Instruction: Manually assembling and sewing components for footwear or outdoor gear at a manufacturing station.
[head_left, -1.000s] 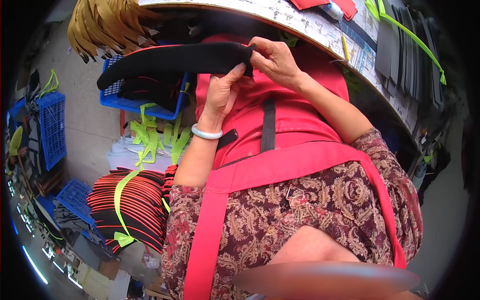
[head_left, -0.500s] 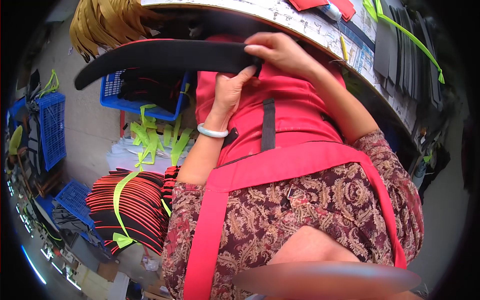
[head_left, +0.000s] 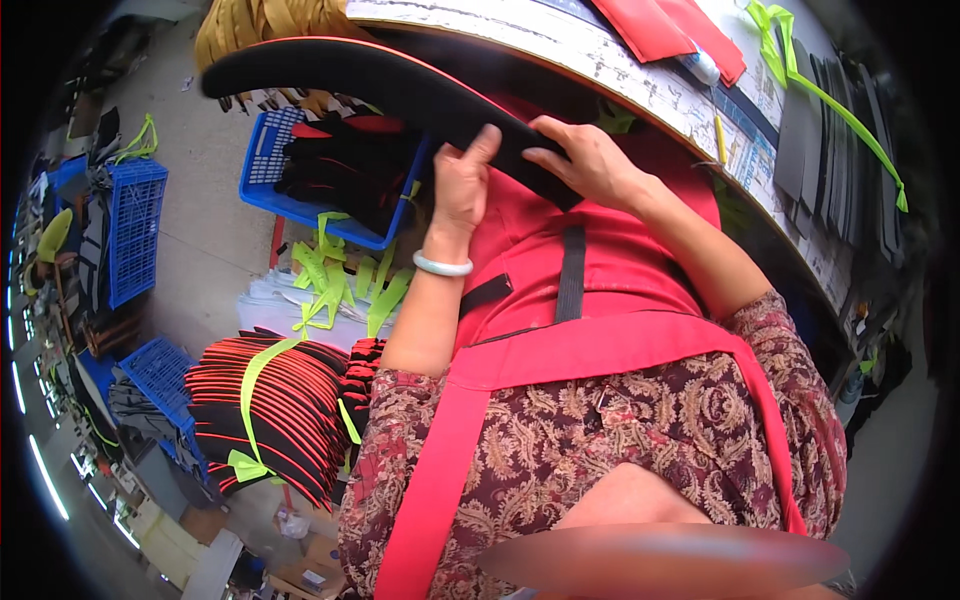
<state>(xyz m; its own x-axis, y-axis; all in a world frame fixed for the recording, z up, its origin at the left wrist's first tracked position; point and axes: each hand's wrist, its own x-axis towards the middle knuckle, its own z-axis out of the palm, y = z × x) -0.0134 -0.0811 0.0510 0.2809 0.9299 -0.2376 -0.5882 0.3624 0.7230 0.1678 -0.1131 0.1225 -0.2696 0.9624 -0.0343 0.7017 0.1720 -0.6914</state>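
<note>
A long curved strip of black padded fabric (head_left: 370,85) with a red-orange edge stretches from my lap to the upper left. My left hand (head_left: 466,180) grips its lower side near the middle, thumb on top and a pale bangle on the wrist. Closer to its right end, my right hand (head_left: 588,165) pinches it, fingers on the upper edge. The strip's right end rests over my red apron (head_left: 620,235). Beneath the strip, a blue crate (head_left: 290,212) holds more black pieces with red edges.
A worn white bench (head_left: 600,65) carries red fabric (head_left: 650,30), a yellow pen (head_left: 720,140) and dark strips (head_left: 830,150) with a green tie. Tan strips (head_left: 240,35) hang at its left end. A tied bundle of black-red pieces (head_left: 270,400) stands left, near another blue crate (head_left: 138,230).
The strip has tilted, its far end rising and its near end dropping toward my lap. My right hand has moved down and right along with it; my left thumb now lies on the strip's face.
</note>
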